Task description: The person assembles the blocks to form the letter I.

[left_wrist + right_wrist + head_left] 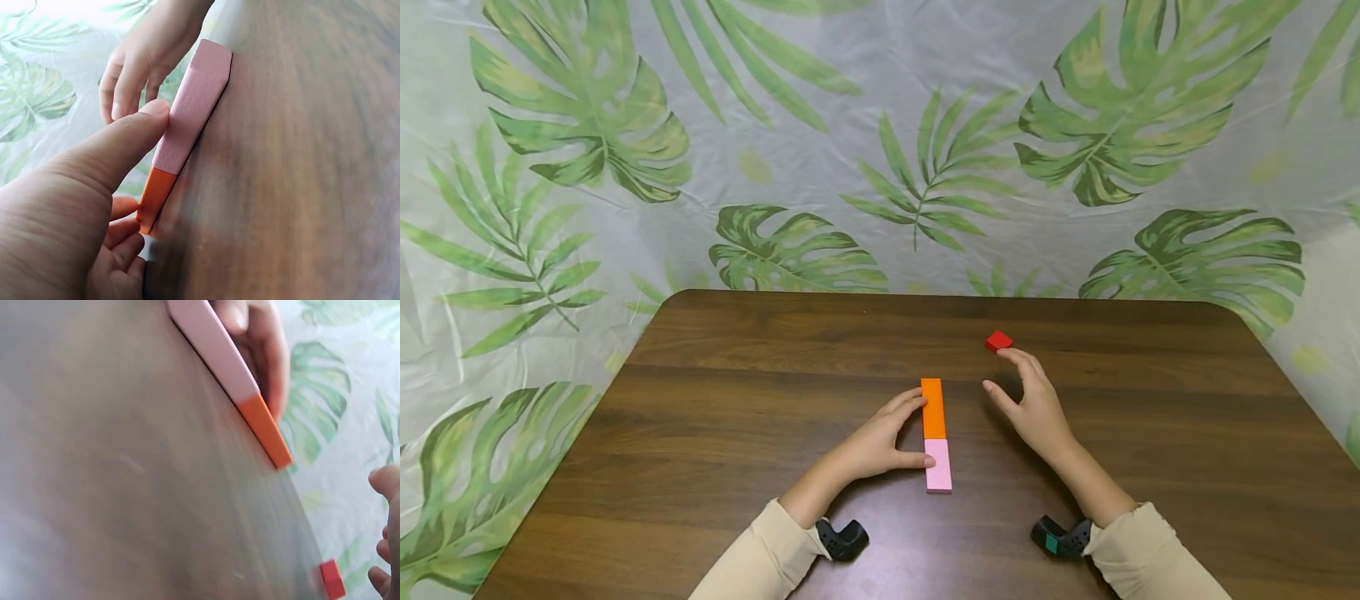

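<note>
An orange block (933,409) and a pink block (937,467) lie end to end on the table, forming one straight strip. My left hand (871,443) is along the strip's left side. Its thumb (140,128) touches the pink block, while its fingertips rest against the orange one. Spread apart and holding nothing, my right hand (1039,412) hovers to the right of the strip. Just beyond its index fingertip sits a small red block (998,340), farther back on the table. The right wrist view also catches the red block (332,579) at its lower edge.
The dark wooden table (737,358) has rounded back corners. Behind it hangs a pale leaf-print cloth (820,167). A black wrist device is worn on the left wrist (844,540), and another on the right wrist (1062,537).
</note>
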The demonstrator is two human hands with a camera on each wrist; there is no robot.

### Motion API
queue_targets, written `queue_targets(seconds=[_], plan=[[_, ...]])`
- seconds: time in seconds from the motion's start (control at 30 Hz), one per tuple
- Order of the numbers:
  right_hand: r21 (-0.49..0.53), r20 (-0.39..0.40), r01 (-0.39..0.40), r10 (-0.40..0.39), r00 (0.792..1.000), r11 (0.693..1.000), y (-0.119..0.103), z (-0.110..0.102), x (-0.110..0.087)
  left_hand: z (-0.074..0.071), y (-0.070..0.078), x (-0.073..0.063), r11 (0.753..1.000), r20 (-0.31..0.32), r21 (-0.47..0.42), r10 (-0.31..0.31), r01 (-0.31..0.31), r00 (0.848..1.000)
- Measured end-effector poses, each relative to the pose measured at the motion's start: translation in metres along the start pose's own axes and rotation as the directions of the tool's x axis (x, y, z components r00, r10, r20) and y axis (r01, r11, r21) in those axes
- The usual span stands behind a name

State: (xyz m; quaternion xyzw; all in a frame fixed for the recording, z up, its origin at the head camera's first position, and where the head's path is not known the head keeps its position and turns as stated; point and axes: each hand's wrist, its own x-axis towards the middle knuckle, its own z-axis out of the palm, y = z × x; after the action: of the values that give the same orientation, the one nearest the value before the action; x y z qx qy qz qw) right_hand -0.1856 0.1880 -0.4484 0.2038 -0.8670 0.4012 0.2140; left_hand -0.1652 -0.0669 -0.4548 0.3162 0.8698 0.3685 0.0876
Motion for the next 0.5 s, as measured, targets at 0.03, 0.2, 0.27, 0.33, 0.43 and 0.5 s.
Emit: queue_targets(seconds=[0.03,0.2,0.27,0.33,0.43,0.5], plan=[[-0.004,-0.011,-0.006,0.005,1.000,1.000,0.004,0.000,0.003,0.000,0.000,0.000,1.000,0.000,0.000,0.001,-0.001,1.000],[-0.012,-0.041,-0.046,0.046,0.998,0.999,0.017,0.000,0.013,0.000,-0.001,0.000,1.000,0.000,0.002,0.005,-0.005,1.000],[-0.013,-0.042,-0.067,0.066,0.997,0.998,0.021,0.000,0.016,0.000,-0.001,0.000,1.000,-0.001,-0.001,0.007,-0.007,1.000],[-0.022,-0.042,-0.090,0.089,0.995,0.996,0.025,-0.001,0.019,0.000,-0.001,0.000,1.000,-0.001,-0.002,0.008,-0.008,1.000],[-0.036,-0.035,-0.121,0.120,0.992,0.992,0.030,0.000,0.023,0.000,-0.001,0.000,1.000,-0.001,-0.001,0.008,-0.008,1.000],[-0.041,-0.030,-0.142,0.141,0.990,0.989,0.034,0.001,0.025,0.000,-0.001,0.000,1.000,-0.001,0.001,0.008,-0.008,1.000]])
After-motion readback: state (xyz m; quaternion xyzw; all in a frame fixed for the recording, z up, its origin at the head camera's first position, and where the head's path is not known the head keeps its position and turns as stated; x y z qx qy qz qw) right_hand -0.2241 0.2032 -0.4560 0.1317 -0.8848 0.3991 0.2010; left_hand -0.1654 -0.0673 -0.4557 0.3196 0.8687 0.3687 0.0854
